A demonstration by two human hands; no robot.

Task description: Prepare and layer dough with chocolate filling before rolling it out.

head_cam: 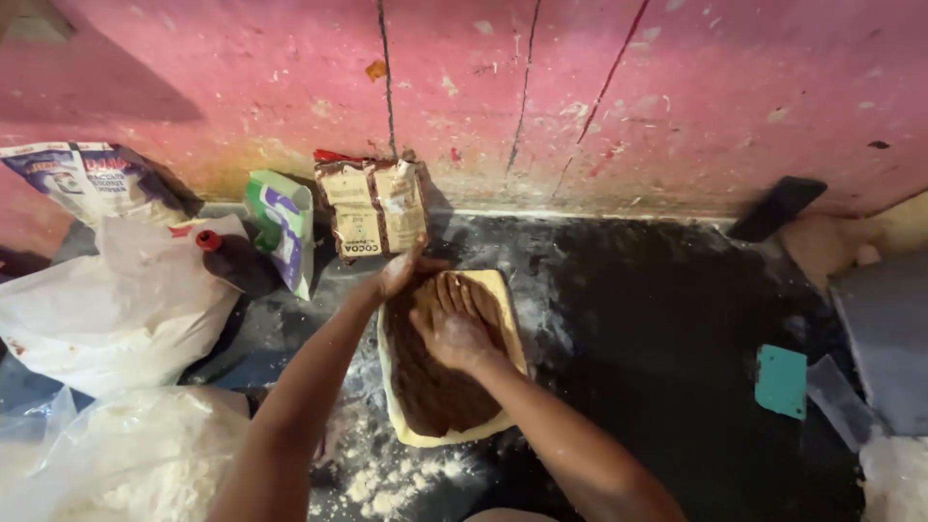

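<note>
White bags (116, 309) and a green carton (282, 227) lie left. The left hand (401, 271) rests open at the dough's (440, 387) far edge; the right hand (449, 324) presses flat on its brown filling, gripping nothing. A teal scraper (781, 381) sits right.

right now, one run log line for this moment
left hand: at far edge of dough sheet | right hand: flat on brown filling, fingers spread | brown packet at wall | teal scraper to the right
</note>
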